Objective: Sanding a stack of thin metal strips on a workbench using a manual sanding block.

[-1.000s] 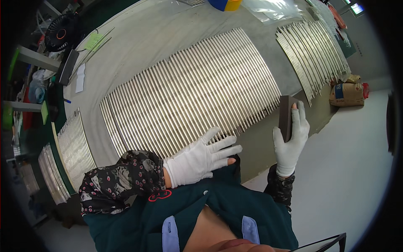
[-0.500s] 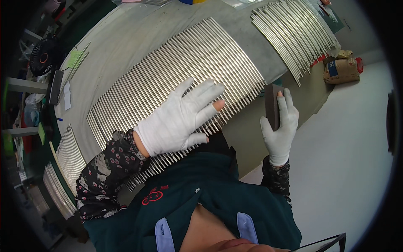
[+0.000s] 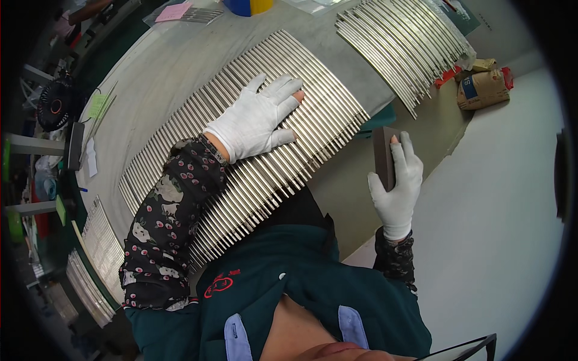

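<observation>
A wide row of thin silvery metal rods point(image 3: 301, 138) lies side by side on the grey table point(image 3: 150, 84) in front of me. My left hand point(image 3: 256, 117), in a white glove with bare fingertips showing, rests flat on the rods with its fingers spread. Off the table's right end, my right hand point(image 3: 400, 186), gloved the same way, grips a dark grey-brown rectangular block point(image 3: 383, 157). The thumb lies on one side of the block and the fingers on the other. The block is held upright, apart from the rods.
Another batch of rods point(image 3: 403, 48) lies at the far right, with a brown paper sack point(image 3: 483, 90) beyond it. More rods point(image 3: 102, 234) sit at the near left. A black fan point(image 3: 55, 107) stands on the left. A blue and yellow round object point(image 3: 248, 6) is at the back.
My left hand has slid away from me across the rods, toward their far side. The right hand still grips the block and has barely shifted. The whole view has moved slightly.
</observation>
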A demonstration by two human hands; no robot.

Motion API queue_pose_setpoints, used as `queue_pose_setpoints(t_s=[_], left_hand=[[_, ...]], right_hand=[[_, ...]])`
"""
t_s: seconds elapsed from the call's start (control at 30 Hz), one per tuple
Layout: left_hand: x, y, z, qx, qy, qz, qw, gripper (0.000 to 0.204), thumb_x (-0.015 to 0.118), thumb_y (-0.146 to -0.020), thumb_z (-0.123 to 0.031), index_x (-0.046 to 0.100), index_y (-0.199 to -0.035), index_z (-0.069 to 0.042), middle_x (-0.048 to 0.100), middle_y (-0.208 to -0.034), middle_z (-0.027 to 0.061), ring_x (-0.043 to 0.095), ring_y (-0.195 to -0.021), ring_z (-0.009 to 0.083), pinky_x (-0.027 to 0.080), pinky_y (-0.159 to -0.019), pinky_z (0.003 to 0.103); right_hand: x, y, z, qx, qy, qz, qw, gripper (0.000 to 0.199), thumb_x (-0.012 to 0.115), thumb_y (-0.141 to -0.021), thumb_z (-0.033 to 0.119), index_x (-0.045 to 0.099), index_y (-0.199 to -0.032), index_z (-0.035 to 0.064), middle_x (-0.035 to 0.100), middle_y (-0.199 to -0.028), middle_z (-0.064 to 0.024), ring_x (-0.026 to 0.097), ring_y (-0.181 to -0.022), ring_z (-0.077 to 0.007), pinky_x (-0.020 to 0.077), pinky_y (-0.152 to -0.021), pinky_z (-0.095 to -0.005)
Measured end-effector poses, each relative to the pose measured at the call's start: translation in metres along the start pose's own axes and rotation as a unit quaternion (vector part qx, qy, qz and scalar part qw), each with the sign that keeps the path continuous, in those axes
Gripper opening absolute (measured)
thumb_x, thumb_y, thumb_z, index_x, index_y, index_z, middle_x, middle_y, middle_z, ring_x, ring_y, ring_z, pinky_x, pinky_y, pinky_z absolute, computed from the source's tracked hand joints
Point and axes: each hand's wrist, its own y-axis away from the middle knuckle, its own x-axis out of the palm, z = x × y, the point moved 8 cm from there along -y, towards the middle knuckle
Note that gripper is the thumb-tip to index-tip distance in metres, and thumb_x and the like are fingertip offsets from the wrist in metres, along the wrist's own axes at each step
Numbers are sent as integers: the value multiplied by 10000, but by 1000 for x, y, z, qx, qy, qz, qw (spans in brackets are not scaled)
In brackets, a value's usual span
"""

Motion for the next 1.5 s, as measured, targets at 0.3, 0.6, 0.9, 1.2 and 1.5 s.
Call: queue_pose_setpoints(t_s=[0.3, 0.6, 0.9, 1.2, 1.5], left_hand=[[1, -23, 0, 0, -14, -15, 1000, 770, 386, -947, -586, 373, -1431, 12, 317, -1533, 196, 297, -1423, 347, 192, -1164, 519], [-2, -13, -1, 4, -23, -24, 999, 749, 365, -958, -588, 371, -1437, -11, 310, -1538, 193, 292, -1425, 350, 179, -1172, 514], [2, -7, -1, 1, -30, -19, 999, 768, 315, -969, -610, 328, -1469, -27, 318, -1531, 202, 280, -1433, 348, 162, -1183, 507], [-10, -4, 2, -37, -27, -11, 999, 756, 345, -947, -633, 241, -1531, -165, 225, -1575, 186, 224, -1451, 370, 116, -1168, 586], [-2, 1, -2, -35, 2, 16, 999, 795, 431, -916, -624, 320, -1493, -88, 261, -1563, 184, 227, -1453, 357, 131, -1163, 588]], right_hand=[[0, 3, 0, -4, 3, 10, 1000, 744, 725, -622, 106, 494, -1329, 69, 458, -1409, -198, 517, -1051, -369, 443, -924, -447], [2, 0, -3, -8, 5, 18, 1000, 737, 717, -623, 106, 492, -1325, 70, 447, -1410, -209, 514, -1055, -369, 442, -926, -450], [1, -11, 3, -34, 2, 38, 999, 781, 740, -625, 128, 479, -1360, 94, 445, -1412, -209, 507, -1081, -375, 438, -940, -458], [13, -40, 32, -133, 45, 141, 980, 717, 754, -618, 185, 543, -1300, 113, 455, -1394, -218, 507, -1127, -390, 457, -888, -459], [27, -57, 53, -219, 91, 204, 950, 627, 730, -647, 198, 574, -1250, 126, 488, -1352, -182, 508, -1131, -386, 480, -795, -425]])
